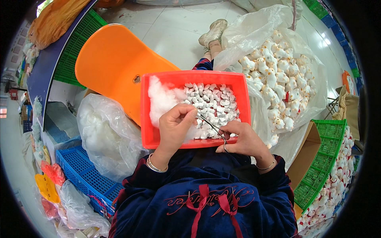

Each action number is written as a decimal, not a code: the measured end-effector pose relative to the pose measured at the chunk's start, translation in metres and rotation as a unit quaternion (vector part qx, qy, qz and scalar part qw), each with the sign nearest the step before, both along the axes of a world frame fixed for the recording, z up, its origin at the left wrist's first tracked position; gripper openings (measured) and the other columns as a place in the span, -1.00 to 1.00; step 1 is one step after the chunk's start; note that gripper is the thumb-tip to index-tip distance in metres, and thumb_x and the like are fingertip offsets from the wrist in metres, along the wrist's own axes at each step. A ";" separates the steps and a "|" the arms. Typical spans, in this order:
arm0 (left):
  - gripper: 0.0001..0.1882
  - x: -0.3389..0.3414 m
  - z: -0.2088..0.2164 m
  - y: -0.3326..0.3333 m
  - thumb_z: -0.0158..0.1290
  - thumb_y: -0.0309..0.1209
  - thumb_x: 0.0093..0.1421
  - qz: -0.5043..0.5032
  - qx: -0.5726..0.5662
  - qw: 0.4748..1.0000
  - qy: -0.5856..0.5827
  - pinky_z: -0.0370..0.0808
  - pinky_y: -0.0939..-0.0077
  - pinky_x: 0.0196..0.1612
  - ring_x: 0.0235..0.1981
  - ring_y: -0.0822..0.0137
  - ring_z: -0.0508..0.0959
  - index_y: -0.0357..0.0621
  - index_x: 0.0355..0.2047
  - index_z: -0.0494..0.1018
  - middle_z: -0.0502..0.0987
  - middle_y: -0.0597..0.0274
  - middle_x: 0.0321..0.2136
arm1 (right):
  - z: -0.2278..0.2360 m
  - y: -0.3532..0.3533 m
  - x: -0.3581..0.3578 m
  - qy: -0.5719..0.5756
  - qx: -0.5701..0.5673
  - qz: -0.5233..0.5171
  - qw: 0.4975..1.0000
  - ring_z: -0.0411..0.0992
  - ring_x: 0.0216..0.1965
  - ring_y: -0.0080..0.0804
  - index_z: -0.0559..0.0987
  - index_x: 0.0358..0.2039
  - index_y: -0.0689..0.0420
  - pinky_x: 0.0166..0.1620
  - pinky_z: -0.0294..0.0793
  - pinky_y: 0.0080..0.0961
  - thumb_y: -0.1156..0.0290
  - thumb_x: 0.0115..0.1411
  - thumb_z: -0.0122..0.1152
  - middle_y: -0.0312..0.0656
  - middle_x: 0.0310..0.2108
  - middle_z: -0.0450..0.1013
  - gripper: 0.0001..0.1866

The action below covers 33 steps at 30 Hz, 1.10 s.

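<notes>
Right hand gripping slim silver metal forceps; left hand pinching small white piece; beneath, red rectangular plastic tray.

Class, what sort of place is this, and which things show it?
Probably a toy workshop: a bag of many similar white figures, a red tray of small white pieces, and white fluff.

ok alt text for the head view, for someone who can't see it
A person's right hand holds a scissor-handled metal tool, its tip at the pinched left hand, above a red tray of small white pieces and white fluff. Beyond are an orange chair, left, and a clear plastic bag of small white figures, right.
</notes>
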<state>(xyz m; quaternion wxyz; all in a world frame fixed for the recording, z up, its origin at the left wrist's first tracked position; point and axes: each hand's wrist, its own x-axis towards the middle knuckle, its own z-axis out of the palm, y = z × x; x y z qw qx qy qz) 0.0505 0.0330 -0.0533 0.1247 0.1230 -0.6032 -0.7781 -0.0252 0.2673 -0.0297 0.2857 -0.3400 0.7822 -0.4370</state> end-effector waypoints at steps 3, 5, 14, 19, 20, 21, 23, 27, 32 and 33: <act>-0.91 0.001 -0.004 0.000 0.19 -0.62 0.28 0.007 -0.129 0.991 0.044 0.49 0.67 -0.30 -0.39 0.51 0.58 -0.34 -0.20 0.58 0.63 0.22 -0.33 | -0.002 0.000 0.000 -0.001 -0.004 0.001 1.000 0.50 -0.35 -0.26 0.64 -0.19 0.25 -0.23 0.48 -0.39 0.17 -0.14 0.68 -0.16 -0.42 0.52 -0.43; -0.91 0.002 -0.006 0.001 0.19 -0.64 0.26 0.023 -0.195 0.978 0.069 0.49 0.65 -0.31 -0.39 0.50 0.57 -0.34 -0.21 0.59 0.63 0.18 -0.32 | -0.003 0.000 0.000 -0.012 -0.009 -0.003 1.000 0.49 -0.37 -0.28 0.64 -0.20 0.25 -0.25 0.48 -0.40 0.17 -0.14 0.68 -0.17 -0.44 0.51 -0.44; -0.80 -0.004 0.007 0.003 0.16 -0.57 0.30 -0.028 0.040 0.998 -0.037 0.53 0.60 -0.27 -0.32 0.55 0.57 -0.30 -0.07 0.56 0.64 0.24 -0.31 | 0.002 0.004 -0.009 -0.083 0.033 0.033 0.995 0.41 -0.46 -0.42 0.65 -0.32 0.22 -0.32 0.39 -0.45 0.31 -0.11 0.67 -0.26 -0.54 0.44 -0.59; -0.82 -0.012 0.013 -0.015 0.14 -0.48 0.35 -0.307 0.057 0.941 -0.130 0.52 0.62 -0.28 -0.37 0.57 0.55 -0.28 -0.08 0.56 0.61 0.32 -0.42 | 0.002 0.008 -0.009 -0.111 0.006 0.033 0.993 0.36 -0.50 -0.51 0.64 -0.36 0.22 -0.37 0.35 -0.48 0.34 -0.10 0.66 -0.30 -0.57 0.40 -0.63; -0.84 -0.013 0.011 -0.019 0.14 -0.47 0.35 -0.310 0.024 0.942 -0.125 0.48 0.65 -0.33 -0.41 0.58 0.53 -0.28 -0.13 0.57 0.58 0.34 -0.46 | 0.005 0.008 -0.009 -0.124 0.011 0.036 0.992 0.33 -0.50 -0.52 0.61 -0.38 0.23 -0.37 0.36 -0.49 0.36 -0.06 0.63 -0.30 -0.58 0.39 -0.65; -0.86 -0.014 0.009 -0.023 0.14 -0.48 0.35 -0.311 0.053 0.942 -0.117 0.47 0.66 -0.34 -0.43 0.58 0.52 -0.29 -0.14 0.58 0.57 0.35 -0.47 | 0.010 0.008 -0.009 -0.137 0.015 0.038 0.990 0.31 -0.50 -0.54 0.58 -0.40 0.23 -0.38 0.36 -0.50 0.37 -0.03 0.60 -0.31 -0.59 0.37 -0.67; -0.88 -0.018 0.008 -0.030 0.14 -0.50 0.34 -0.312 0.112 0.938 -0.101 0.44 0.67 -0.36 -0.46 0.60 0.49 -0.29 -0.18 0.58 0.56 0.36 -0.48 | 0.011 0.010 -0.008 -0.160 0.021 0.030 0.986 0.28 -0.51 -0.57 0.56 -0.42 0.24 -0.39 0.35 -0.52 0.38 0.01 0.57 -0.32 -0.60 0.35 -0.69; -0.91 -0.021 0.021 -0.040 0.14 -0.53 0.34 -0.280 0.065 0.951 -0.110 0.43 0.67 -0.39 -0.48 0.60 0.48 -0.29 -0.20 0.58 0.55 0.36 -0.51 | 0.010 0.019 -0.006 -0.174 0.019 0.013 0.985 0.26 -0.51 -0.60 0.56 -0.44 0.24 -0.41 0.31 -0.55 0.38 0.01 0.57 -0.34 -0.61 0.33 -0.70; -0.91 -0.021 0.019 -0.053 0.15 -0.51 0.33 -0.265 0.063 0.955 -0.117 0.47 0.67 -0.36 -0.46 0.59 0.53 -0.27 -0.20 0.58 0.58 0.34 -0.49 | 0.014 0.022 -0.005 -0.156 0.018 0.008 0.988 0.24 -0.52 -0.61 0.55 -0.45 0.25 -0.43 0.28 -0.54 0.38 0.01 0.57 -0.35 -0.63 0.31 -0.69; -0.90 -0.022 0.020 -0.054 0.16 -0.50 0.33 -0.267 0.067 0.953 -0.124 0.48 0.67 -0.35 -0.45 0.58 0.54 -0.27 -0.20 0.57 0.59 0.33 -0.48 | 0.014 0.023 -0.005 -0.149 0.021 0.012 0.989 0.23 -0.53 -0.60 0.55 -0.45 0.25 -0.43 0.28 -0.54 0.38 0.01 0.57 -0.35 -0.63 0.31 -0.68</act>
